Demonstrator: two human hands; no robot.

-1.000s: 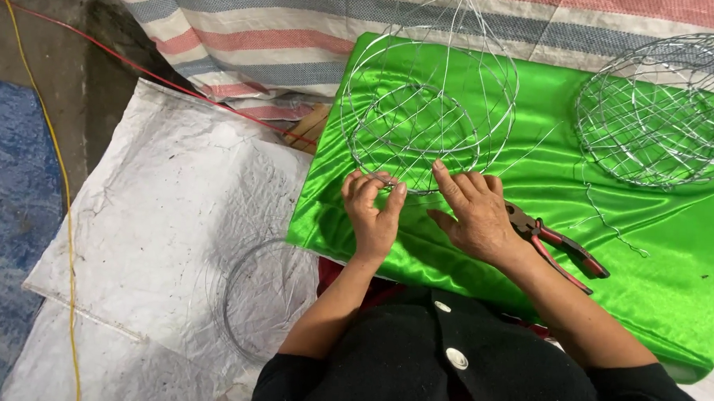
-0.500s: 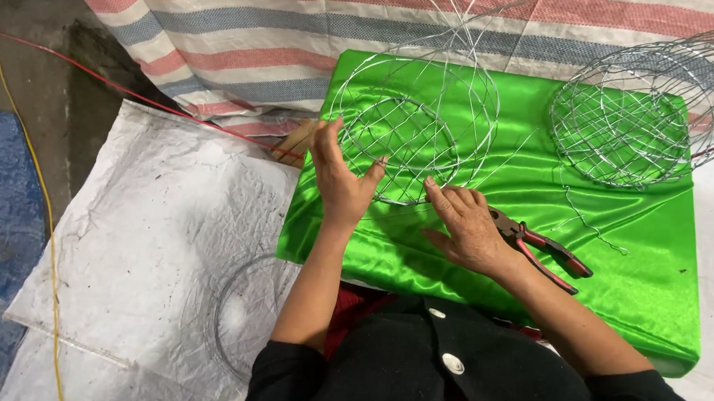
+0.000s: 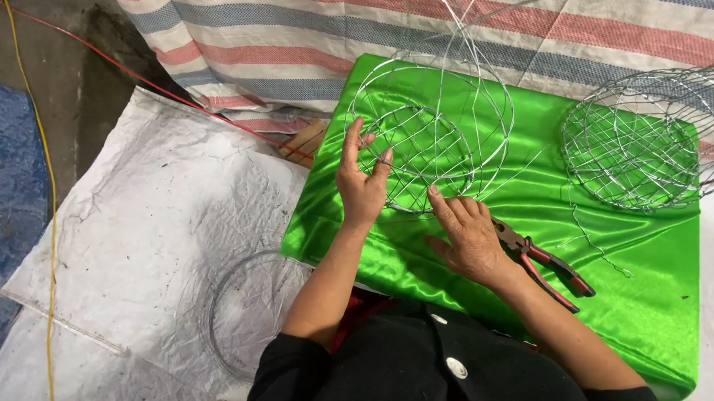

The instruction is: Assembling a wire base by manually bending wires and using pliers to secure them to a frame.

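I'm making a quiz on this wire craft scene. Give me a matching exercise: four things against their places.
1. pliers
2. finished wire basket
3. coil of wire
4. unfinished wire frame

a. on the white sheet, by the left arm
b. at the left hand
c. far right of the green cloth
d. beside the right hand

Pairs: 1-d, 2-c, 3-a, 4-b

Finished wire basket (image 3: 640, 147), red-handled pliers (image 3: 545, 263), coiled wire (image 3: 246, 311), striped tarp (image 3: 288, 37).

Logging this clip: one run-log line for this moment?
left hand: on wire frame rim | right hand: flat on green cloth | pliers: beside right hand
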